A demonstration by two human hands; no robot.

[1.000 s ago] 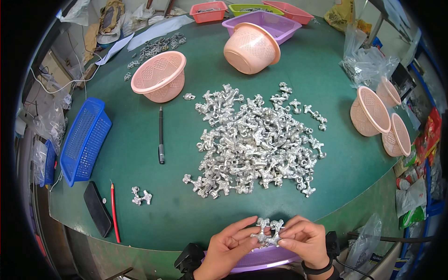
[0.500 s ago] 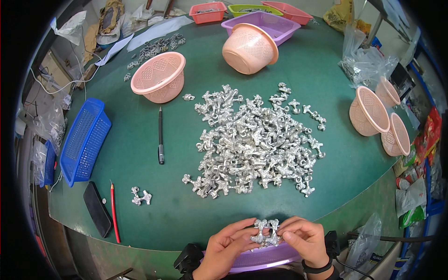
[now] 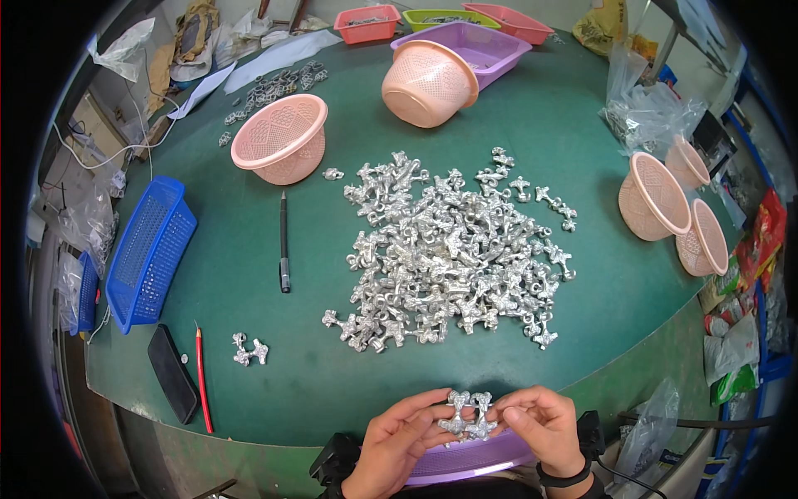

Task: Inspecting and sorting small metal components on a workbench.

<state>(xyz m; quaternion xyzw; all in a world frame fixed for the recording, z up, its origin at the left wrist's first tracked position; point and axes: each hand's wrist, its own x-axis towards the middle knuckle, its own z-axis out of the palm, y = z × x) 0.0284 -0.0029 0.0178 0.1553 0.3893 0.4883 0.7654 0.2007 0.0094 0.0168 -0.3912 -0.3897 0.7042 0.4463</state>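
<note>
Just above the table's near edge, I hold a pair of shiny silver metal castings (image 3: pixel 480 416), knobbed at both ends and standing side by side. My left hand (image 3: pixel 397 441) grips them from the left, thumb in front and fingers behind. From the right, my right hand (image 3: pixel 544 428) pinches their other side between thumb and fingers. A purple plastic basin (image 3: pixel 474 461) sits below my hands, partly hidden by them. Beyond is a wide heap of similar silver castings (image 3: pixel 453 249) on the green table. A few more castings (image 3: pixel 249 350) lie apart at the left.
At the left are a blue basket (image 3: pixel 150 254), a black phone (image 3: pixel 173 374), a red pencil (image 3: pixel 202 378) and a black pen (image 3: pixel 284 241). Pink baskets (image 3: pixel 283 141) stand farther back, one tipped against a purple tray (image 3: pixel 499 58). More pink baskets (image 3: pixel 652 195) lie right.
The castings in my hands have shifted slightly left and turned to show their faces more squarely. The tipped pink basket at the back has rolled a little left.
</note>
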